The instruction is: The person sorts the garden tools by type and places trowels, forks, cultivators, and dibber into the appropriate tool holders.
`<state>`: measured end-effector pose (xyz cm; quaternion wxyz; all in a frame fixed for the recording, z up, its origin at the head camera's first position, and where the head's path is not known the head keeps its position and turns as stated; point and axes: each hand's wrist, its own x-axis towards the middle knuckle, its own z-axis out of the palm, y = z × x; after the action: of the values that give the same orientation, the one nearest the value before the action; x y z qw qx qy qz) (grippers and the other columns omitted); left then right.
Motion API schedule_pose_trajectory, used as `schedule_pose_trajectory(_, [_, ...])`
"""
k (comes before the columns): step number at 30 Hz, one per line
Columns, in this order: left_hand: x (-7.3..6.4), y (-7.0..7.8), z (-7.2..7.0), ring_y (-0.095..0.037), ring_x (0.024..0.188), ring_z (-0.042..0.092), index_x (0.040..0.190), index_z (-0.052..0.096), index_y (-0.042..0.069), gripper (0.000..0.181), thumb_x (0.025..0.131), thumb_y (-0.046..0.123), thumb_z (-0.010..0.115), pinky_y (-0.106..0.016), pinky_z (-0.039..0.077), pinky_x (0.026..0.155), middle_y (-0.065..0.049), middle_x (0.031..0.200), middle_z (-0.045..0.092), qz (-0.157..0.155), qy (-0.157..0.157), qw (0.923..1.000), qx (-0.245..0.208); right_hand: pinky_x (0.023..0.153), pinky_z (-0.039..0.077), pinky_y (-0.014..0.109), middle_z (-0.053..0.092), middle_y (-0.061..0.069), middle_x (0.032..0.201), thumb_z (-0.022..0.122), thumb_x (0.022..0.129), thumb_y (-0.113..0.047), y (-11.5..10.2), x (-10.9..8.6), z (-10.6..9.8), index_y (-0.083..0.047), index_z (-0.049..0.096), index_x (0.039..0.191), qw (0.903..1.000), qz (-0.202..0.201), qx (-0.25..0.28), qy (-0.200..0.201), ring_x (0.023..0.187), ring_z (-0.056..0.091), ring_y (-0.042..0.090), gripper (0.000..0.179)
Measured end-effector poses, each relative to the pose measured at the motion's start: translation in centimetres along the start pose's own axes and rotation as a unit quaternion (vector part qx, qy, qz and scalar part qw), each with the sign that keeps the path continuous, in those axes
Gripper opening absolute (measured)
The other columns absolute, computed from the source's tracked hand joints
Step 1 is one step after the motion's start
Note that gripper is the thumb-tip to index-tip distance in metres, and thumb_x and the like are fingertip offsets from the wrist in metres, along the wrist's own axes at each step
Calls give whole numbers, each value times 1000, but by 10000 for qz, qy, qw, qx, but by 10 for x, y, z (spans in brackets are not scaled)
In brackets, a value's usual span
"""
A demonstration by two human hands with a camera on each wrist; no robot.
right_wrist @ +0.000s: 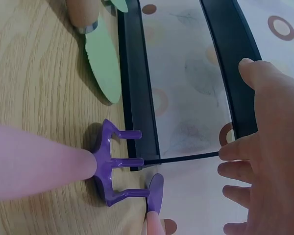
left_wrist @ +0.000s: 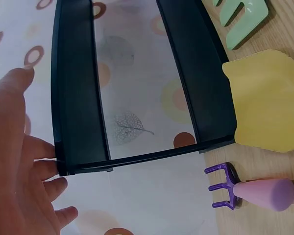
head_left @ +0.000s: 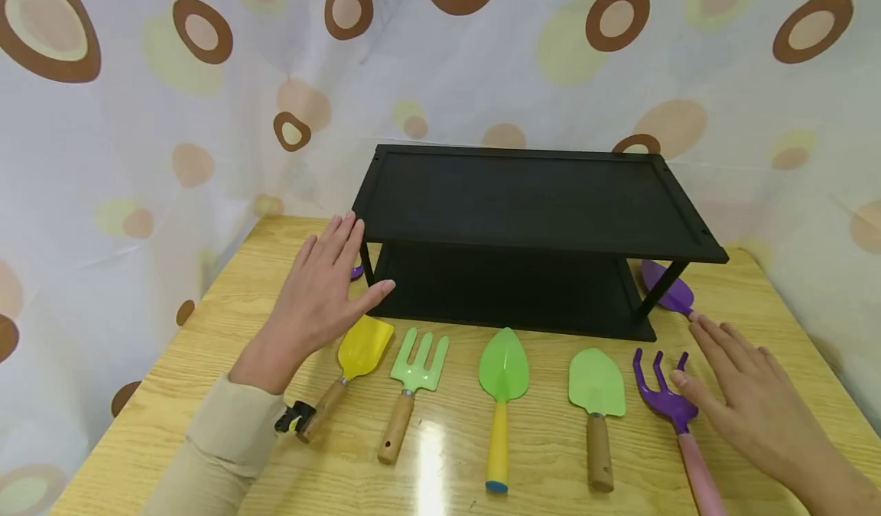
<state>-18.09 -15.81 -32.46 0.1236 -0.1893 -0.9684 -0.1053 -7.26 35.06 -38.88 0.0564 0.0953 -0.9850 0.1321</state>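
A black two-tier shelf [head_left: 530, 195] stands on the table. My left hand [head_left: 320, 287] is at its left end, fingers straight and thumb spread; in the left wrist view the fingertips [left_wrist: 56, 188] are right at the upper board's corner. My right hand [head_left: 750, 394] hovers off the right end with fingers extended and holds nothing. Nearest to it are a purple hand rake [head_left: 668, 403] with a pink handle and a purple trowel [head_left: 677, 294], partly behind the shelf leg. A yellow spade [head_left: 365, 345] with a wooden handle lies below my left hand.
Along the shelf's front lie a light green hand fork [head_left: 417, 374], a green trowel [head_left: 505, 367] with a yellow handle and a light green shovel [head_left: 596, 382]. A small purple rake [left_wrist: 264, 193] lies by the shelf's left end. Patterned cloth [head_left: 440, 73] hangs behind.
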Motion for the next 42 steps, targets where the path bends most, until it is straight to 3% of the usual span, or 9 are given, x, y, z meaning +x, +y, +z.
schedule_pose_trajectory(12, [26,3,-7,-29,156,9,158,15,2,83,101,59,38,-54,12,126,-13,167,13,32,-444,9987,255,113,-6,75,19,30,160,47,104,-40,19,5,1,-16,10,161,9997,53,-183,126,148,8,53,72])
schedule_pose_trajectory(15, [32,2,-9,-30,155,13,156,20,-1,75,105,51,36,-53,15,126,-16,166,18,71,-502,9981,351,106,16,82,31,35,153,31,109,-37,29,3,5,-14,15,160,9932,-665,-842,457,140,26,58,58])
schedule_pose_trajectory(19, [41,2,-11,-35,153,19,153,26,-6,69,107,43,37,-50,21,125,-21,163,24,244,-472,9970,564,86,35,82,42,38,141,27,111,-30,40,3,8,2,27,153,9822,-996,-1367,812,124,42,60,54])
schedule_pose_trajectory(23, [47,3,-11,-37,152,21,152,27,-9,68,107,40,37,-47,23,124,-25,161,25,352,-504,9970,460,85,37,78,44,41,136,43,107,-28,50,8,9,18,40,140,9901,-427,-1172,645,120,43,61,57])
schedule_pose_trajectory(26, [50,6,-10,-38,151,22,151,28,-11,68,106,40,40,-46,23,124,-27,160,27,382,-469,9974,386,83,39,75,46,42,132,52,103,-28,59,10,10,20,44,134,9908,-289,-1128,694,115,45,61,58])
schedule_pose_trajectory(29, [52,7,-8,-39,150,26,148,32,-13,68,105,38,44,-46,26,123,-28,157,31,491,-281,9969,546,81,42,74,49,42,128,63,95,-15,67,12,14,22,48,129,9894,-381,-983,997,109,49,61,53])
schedule_pose_trajectory(34, [51,8,-2,-38,149,28,148,34,-12,65,104,34,47,-45,27,122,-28,156,34,520,-49,9964,662,78,46,69,53,42,119,66,82,9,78,16,23,22,53,121,9823,-836,-815,1462,98,54,60,42])
schedule_pose_trajectory(42, [48,7,3,-37,149,28,148,34,-12,65,104,35,45,-44,25,123,-27,156,35,540,96,9957,745,75,47,68,54,40,114,62,77,18,83,19,37,13,57,116,9840,-744,-383,1570,95,54,59,40])
